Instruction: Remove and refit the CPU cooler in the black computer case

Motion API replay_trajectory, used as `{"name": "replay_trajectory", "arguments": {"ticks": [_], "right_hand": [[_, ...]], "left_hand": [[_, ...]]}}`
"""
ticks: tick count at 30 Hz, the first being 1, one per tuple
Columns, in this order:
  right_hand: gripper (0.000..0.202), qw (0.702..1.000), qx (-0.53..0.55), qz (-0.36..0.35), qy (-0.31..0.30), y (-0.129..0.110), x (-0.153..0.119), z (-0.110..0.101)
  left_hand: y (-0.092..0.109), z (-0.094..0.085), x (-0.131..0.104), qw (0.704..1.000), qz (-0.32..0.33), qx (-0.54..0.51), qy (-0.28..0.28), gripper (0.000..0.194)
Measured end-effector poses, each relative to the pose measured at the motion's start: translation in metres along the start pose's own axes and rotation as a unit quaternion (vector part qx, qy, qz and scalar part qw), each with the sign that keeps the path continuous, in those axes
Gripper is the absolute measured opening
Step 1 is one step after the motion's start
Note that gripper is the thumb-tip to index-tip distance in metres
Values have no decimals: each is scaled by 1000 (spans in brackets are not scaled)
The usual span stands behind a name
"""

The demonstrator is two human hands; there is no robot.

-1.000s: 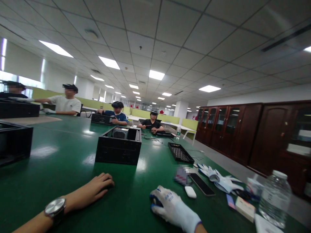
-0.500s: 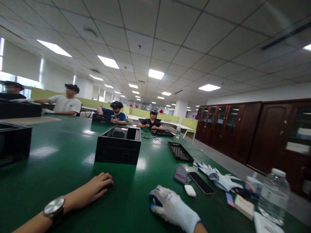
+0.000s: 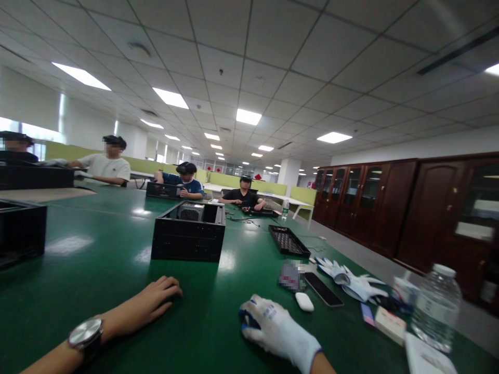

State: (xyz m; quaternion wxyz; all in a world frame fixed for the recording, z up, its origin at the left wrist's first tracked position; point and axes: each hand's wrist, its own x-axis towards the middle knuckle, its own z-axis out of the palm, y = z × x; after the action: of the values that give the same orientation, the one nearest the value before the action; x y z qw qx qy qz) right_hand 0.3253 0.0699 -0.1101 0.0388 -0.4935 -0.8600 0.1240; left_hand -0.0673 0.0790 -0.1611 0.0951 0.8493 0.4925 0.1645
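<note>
My left hand (image 3: 150, 302) is bare, with a wristwatch (image 3: 84, 335) on its wrist, and rests palm down on the green table (image 3: 97, 259) with loosely curled fingers, holding nothing. My right hand (image 3: 273, 328) wears a white work glove and lies on the table with its fingers curled under; nothing shows in its grip. An open black computer case (image 3: 189, 231) stands on the table ahead of both hands, well out of touch. A small white oval object (image 3: 304, 302) and a black phone (image 3: 323, 289) lie just right of my right hand.
Spare white gloves (image 3: 351, 280), a black perforated panel (image 3: 288, 241), small boxes (image 3: 388, 324) and a water bottle (image 3: 436, 306) sit along the right edge. Another black case (image 3: 19, 234) stands at left. Several people work at the far end. Dark wooden cabinets (image 3: 390, 208) line the right wall.
Both hands stay where they were. The view has swung slightly, so the objects shift a little in frame.
</note>
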Motion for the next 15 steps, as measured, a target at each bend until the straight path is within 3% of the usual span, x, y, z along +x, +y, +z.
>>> {"name": "replay_trajectory", "arguments": {"ticks": [9,15], "right_hand": [[60,1000,-2,2,-6,2,1,1],[57,1000,3,-6,-6,1,-2,0]], "left_hand": [[6,-5,-1,1000,5,0,2,38],[-3,1,-2,1000,19,1,11,37]]}}
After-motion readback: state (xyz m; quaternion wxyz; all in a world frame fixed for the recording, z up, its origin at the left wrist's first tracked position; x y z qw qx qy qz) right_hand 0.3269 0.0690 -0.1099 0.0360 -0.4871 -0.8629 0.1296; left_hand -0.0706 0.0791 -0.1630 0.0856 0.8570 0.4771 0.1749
